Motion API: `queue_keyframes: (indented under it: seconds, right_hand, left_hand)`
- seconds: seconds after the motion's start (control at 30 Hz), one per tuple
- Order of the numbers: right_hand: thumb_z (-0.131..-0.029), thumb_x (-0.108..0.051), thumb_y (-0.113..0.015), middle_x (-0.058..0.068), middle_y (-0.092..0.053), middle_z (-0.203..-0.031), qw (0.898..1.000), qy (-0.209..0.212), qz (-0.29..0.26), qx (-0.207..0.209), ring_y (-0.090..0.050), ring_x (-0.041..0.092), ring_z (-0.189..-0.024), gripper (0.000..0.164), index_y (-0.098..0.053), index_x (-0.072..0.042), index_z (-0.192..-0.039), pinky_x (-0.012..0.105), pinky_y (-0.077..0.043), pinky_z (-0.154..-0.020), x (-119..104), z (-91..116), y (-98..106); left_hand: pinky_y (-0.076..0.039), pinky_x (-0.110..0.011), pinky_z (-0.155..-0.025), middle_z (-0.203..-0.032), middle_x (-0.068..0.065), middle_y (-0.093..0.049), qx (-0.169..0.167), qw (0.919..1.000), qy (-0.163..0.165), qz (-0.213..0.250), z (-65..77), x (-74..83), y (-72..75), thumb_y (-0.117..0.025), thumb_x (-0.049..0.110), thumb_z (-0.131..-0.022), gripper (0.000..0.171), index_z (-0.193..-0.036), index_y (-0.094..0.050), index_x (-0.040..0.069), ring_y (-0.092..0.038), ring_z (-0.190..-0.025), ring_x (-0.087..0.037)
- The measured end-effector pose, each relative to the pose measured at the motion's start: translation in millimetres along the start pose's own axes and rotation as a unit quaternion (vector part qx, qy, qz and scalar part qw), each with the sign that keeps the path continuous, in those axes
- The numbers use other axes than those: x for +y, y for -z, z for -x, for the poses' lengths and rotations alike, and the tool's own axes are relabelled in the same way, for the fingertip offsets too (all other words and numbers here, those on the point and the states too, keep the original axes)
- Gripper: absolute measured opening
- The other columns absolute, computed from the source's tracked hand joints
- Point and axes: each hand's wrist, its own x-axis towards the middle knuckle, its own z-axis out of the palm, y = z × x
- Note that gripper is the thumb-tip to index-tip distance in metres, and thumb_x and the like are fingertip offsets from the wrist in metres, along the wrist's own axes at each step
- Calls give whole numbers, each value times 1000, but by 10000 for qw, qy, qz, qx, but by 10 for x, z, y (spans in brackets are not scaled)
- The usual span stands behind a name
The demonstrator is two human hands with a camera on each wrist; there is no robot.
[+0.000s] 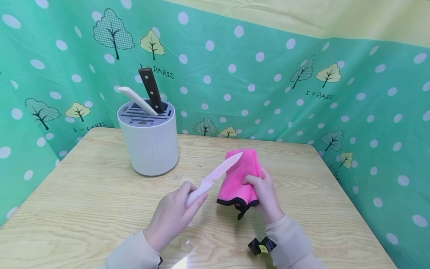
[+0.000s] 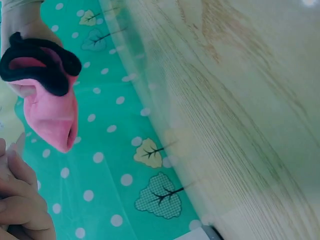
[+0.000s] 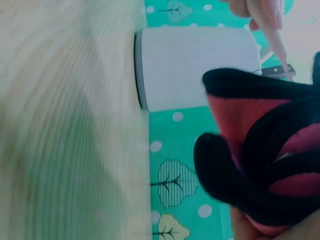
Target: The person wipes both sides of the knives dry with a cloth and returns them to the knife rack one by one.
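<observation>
My left hand [image 1: 175, 213] grips the handle of a white knife [image 1: 215, 175], its blade slanting up and to the right. Behind the blade, my right hand [image 1: 263, 190] holds a folded pink cloth [image 1: 239, 175] with black edging, thumb across its side. The blade overlaps the cloth in the head view. In the left wrist view the cloth [image 2: 52, 112] hangs from the right hand, and the left hand [image 2: 22, 200] shows at the lower left. The right wrist view has the black-edged folds of the cloth [image 3: 250, 125] close up, with the knife [image 3: 270, 30] above.
A white round knife block [image 1: 149, 147] stands at the back left of the wooden table [image 1: 84, 209]. A dark-handled knife [image 1: 151, 89] and a white-handled one [image 1: 137, 100] stick out of its slots. A green dotted curtain [image 1: 215, 86] hangs behind the table and along its sides.
</observation>
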Motion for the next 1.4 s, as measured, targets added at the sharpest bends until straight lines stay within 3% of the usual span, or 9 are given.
queue_keyframes:
  seconds: [0.27, 0.47, 0.6, 0.8, 1.03, 1.17, 1.4]
  right_hand:
    - [-72, 3, -55, 2, -57, -89, 9964, -338, -487, -608, -62, 14, -72, 33, -49, -12, -101, 27, -53, -63, 52, 80, -80]
    - [-75, -2, -49, 0, -54, -85, 9804, -841, -830, -1574, -56, 12, -71, 18, -42, -13, -87, 24, -49, -64, 57, 132, -106]
    - [-77, -4, -46, -1, -52, -91, 9718, -992, -788, -1988, -56, 10, -73, 21, -41, -13, -95, 22, -48, -65, 59, 148, -127]
    - [-79, -6, -43, -2, -54, -97, 9651, -1144, -847, -2197, -58, 9, -76, 26, -41, -14, -103, 20, -49, -66, 60, 184, -170]
    - [-87, -13, -41, -1, -52, -115, 9595, -1238, -920, -2357, -58, 9, -96, 39, -37, -15, -126, 21, -50, -81, 39, 234, -209]
    - [-91, -21, -45, -1, -54, -113, 9595, -1205, -837, -2406, -59, 9, -94, 44, -35, -16, -134, 23, -50, -82, 42, 253, -227]
    - [-89, -19, -62, 0, -69, -105, 9557, -1051, -862, -2609, -71, 15, -88, 42, -46, -18, -128, 30, -58, -78, 98, 272, -248]
  left_hand:
    - [-26, -10, -44, -60, 13, -42, 21, 10000, -19, 47, -4, 13, 11, -74, 20, -88, 17, -93, -59, 12, -30, -50, 7]
    - [-29, -12, -45, -61, 13, -44, 12, 9999, 105, 111, -1, 27, 15, -73, 21, -89, 17, -94, -60, 13, -32, -51, 6]
    - [-29, -11, -45, -62, 13, -45, -36, 9998, 73, 187, 9, 28, 3, -73, 21, -89, 17, -95, -59, 12, -31, -51, 5]
    - [-28, -10, -44, -63, 14, -45, -80, 9996, 52, 252, 21, 28, -22, -72, 22, -89, 18, -96, -59, 11, -30, -51, 6]
    - [-29, -10, -43, -62, 13, -48, -42, 9996, -13, 272, 19, 52, -46, -72, 21, -89, 18, -97, -60, 11, -31, -50, 8]
    - [-29, -9, -43, -61, 12, -46, 35, 9997, -88, 230, 14, 72, -67, -73, 19, -88, 18, -95, -58, 10, -31, -50, 7]
    - [-24, -11, -41, -59, 12, -36, -126, 9999, 61, -46, 30, 96, -107, -73, 18, -89, 21, -90, -53, 11, -26, -49, 6]
